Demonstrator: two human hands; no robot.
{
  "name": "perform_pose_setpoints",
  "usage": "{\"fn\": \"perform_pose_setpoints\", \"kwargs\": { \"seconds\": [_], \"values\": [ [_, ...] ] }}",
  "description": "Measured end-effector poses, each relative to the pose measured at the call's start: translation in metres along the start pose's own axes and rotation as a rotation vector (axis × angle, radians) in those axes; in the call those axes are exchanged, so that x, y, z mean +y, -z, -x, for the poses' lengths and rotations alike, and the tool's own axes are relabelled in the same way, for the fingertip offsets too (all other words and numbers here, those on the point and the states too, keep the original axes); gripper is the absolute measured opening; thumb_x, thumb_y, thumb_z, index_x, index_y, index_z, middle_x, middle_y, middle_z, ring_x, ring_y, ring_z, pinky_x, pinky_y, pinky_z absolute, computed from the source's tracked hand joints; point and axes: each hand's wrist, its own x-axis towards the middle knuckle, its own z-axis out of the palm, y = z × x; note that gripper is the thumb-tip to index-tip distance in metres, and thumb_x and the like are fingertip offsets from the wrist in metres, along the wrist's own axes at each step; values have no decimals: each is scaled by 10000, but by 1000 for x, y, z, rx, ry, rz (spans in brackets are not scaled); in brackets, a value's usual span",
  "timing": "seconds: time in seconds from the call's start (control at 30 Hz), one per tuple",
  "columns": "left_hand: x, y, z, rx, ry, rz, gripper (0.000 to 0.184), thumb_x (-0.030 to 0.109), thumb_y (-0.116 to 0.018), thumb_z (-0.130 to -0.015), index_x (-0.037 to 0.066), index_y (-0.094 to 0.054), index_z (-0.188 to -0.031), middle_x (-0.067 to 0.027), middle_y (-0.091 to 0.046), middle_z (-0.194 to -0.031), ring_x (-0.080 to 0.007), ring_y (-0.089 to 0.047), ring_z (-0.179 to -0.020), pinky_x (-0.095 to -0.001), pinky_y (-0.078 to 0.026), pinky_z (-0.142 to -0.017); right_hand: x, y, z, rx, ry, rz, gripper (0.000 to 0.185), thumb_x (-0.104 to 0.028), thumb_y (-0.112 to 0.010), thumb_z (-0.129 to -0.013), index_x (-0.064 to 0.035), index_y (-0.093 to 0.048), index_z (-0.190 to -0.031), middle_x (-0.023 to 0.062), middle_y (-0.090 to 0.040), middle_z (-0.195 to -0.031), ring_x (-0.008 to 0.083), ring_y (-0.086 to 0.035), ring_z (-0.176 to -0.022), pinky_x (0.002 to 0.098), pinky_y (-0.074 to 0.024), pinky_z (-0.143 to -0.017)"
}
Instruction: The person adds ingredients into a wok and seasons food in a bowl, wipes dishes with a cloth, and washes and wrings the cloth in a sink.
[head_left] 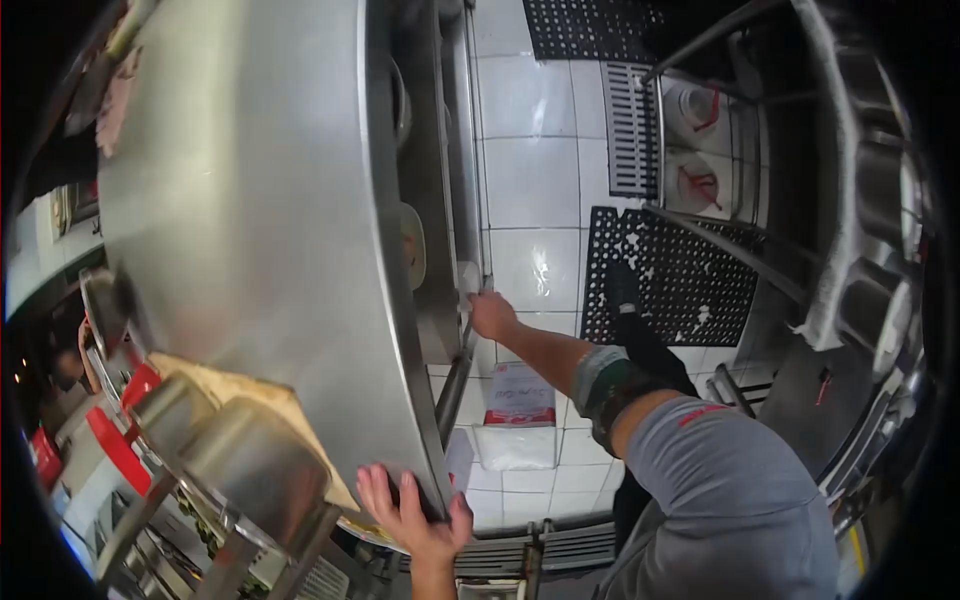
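Head view. I see the left hand [425, 525] with fingers spread wide, palm down on the near corner of the steel counter [270, 200]; it holds nothing. The right hand [492, 316] reaches down beside the counter, at the outer edge of the lower shelf [435, 310]. A pale, translucent item [467, 278] is at its fingertips, at that shelf edge; I cannot tell whether the fingers grip it or only touch it, as they are partly hidden.

A pale oval container [413, 246] sits further in, under the countertop. On the tiled floor [528, 180], near the right forearm, I note a red-and-white printed packet [520, 400]. A black perforated mat [680, 285] lies beyond the forearm. Metal pots [260, 465] stand at the counter's left end, beside a tan board [250, 385].
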Motion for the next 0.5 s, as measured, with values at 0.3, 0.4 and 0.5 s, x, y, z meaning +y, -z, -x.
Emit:
{"fn": "perform_pose_setpoints", "kwargs": {
  "seconds": [0.3,0.4,0.5],
  "values": [
    [-2,7,7,-32,30,-84,669,378,-550,-834,71,-311,-1378,-274,-230,-1418,-442,-220,-1322,-574,-191,-1051,20,-59,-46,228,64,121,314,-203,-581,-759,-74,-616,-1043,176,-486,-1205,332,-505,-1047,442,-435,-877],
    [-3,4,5,-18,16,-48,640,333,-563,-822,66,-344,-1361,-268,-256,-1414,-433,-245,-1317,-559,-194,-1056,52,3,-8,27,14,219,248,-159,-612,-707,-14,-647,-905,209,-413,-1297,351,-457,-1131,436,-403,-946],
    [0,-2,-4,40,13,1,617,258,-599,-767,54,-404,-1316,-255,-330,-1384,-444,-288,-1294,-549,-209,-1055,109,35,23,151,-9,223,253,-167,-660,-667,-17,-649,-869,239,-426,-1298,380,-436,-1163,429,-360,-994]
  ]
}}
